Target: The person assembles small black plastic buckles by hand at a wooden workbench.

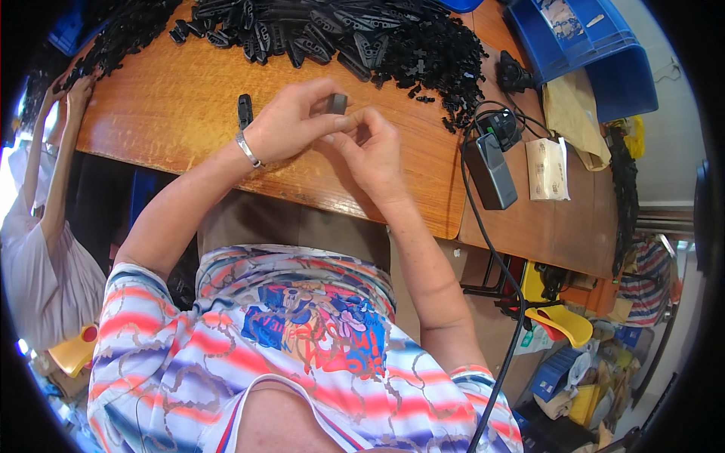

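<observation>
My left hand (pixel 291 124) is closed, with a small dark grey block-like part (pixel 337 103) pinched between its thumb and fingers. Close against it, my right hand (pixel 371 155) has thumb and forefinger pressed together; whatever lies between those tips is too hidden to make out. Both hands are over the near part of the wooden table (pixel 181 90). Beside my left wrist, a single long black plastic piece (pixel 245 112) lies on the tabletop. Beyond the hands spreads a heap of long black plastic pieces (pixel 310 41), joined on its right by a pile of small black parts (pixel 442 64).
A power bank (pixel 492 172) with a black cable (pixel 483 234) and a tissue pack (pixel 547 169) are on the right. Blue bins (pixel 619 68) stand at the far right. Another person's hands (pixel 79 90) reach into black parts at the left.
</observation>
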{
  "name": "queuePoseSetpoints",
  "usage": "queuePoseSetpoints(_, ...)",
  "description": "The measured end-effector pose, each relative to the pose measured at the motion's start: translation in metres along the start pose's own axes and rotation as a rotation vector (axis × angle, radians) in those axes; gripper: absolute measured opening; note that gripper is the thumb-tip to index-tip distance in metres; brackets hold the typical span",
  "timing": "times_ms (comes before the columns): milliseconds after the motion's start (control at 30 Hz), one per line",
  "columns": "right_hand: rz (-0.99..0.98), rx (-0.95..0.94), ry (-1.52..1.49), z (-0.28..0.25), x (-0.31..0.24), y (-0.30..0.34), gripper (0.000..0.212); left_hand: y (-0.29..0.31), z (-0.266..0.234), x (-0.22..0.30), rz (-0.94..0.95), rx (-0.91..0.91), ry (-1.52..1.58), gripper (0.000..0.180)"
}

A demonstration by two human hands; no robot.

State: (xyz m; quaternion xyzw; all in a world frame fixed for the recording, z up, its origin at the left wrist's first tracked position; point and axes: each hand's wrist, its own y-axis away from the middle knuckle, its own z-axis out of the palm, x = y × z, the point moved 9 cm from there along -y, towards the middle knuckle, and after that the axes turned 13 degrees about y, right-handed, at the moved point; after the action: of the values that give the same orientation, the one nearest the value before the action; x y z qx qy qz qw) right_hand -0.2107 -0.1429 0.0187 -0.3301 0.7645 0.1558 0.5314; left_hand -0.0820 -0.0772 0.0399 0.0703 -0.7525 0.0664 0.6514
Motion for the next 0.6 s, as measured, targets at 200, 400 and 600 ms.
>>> queuePoseSetpoints(200,-0.127,-0.215,0.154,-0.004,-0.015,-0.011,0.024,0.005,-0.011,0.019,0.073,0.035,-0.141,0.032)
queuePoseSetpoints(400,-0.106,0.241,0.682,-0.065,0.013,-0.069,0.020,0.004,0.001,0.024,0.180,-0.120,-0.680,0.029)
queuePoseSetpoints(600,-0.035,0.251,0.994,-0.054,0.019,-0.093,0.021,0.001,0.001,0.022,0.133,-0.139,-0.600,0.031)
